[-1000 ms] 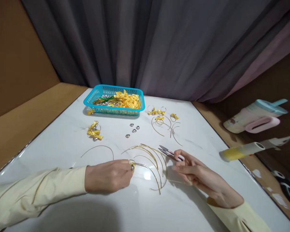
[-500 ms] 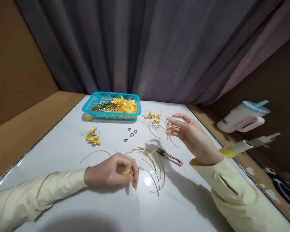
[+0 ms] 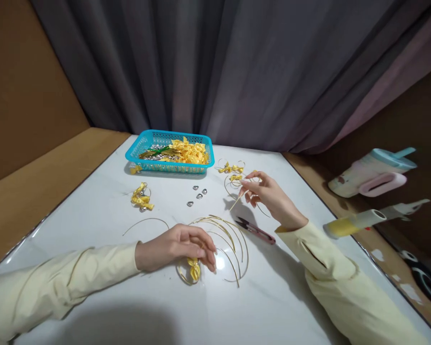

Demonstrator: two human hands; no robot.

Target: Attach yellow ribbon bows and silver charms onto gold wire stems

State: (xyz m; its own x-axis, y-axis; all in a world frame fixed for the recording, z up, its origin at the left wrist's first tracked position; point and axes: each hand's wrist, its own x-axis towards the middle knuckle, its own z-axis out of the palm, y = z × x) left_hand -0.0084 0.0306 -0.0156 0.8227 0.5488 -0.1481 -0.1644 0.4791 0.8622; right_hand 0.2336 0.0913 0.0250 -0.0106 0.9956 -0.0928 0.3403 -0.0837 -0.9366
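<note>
My left hand rests low over the white tabletop, its fingers loosely bent and apart. Just below its thumb lies a yellow ribbon bow with a thin gold wire loop beside it. Farther right, my right hand pinches a short, thin gold strand between thumb and fingertips, its free end pointing down and left. Several curved gold wires lie between the hands. Pink-handled thread snips lie on the table below my right hand, blades toward the left.
A blue basket of yellow bows and silver beads stands at the back. Finished-looking bow pieces lie in a left cluster and near my right hand. Silver beads sit mid-table. A lidded cup and glue bottle are at right.
My left fingers have loosened, and the yellow bow now shows below them. My right hand has moved slightly down, with the gold strand now showing at its fingertips. The view has shifted slightly.
</note>
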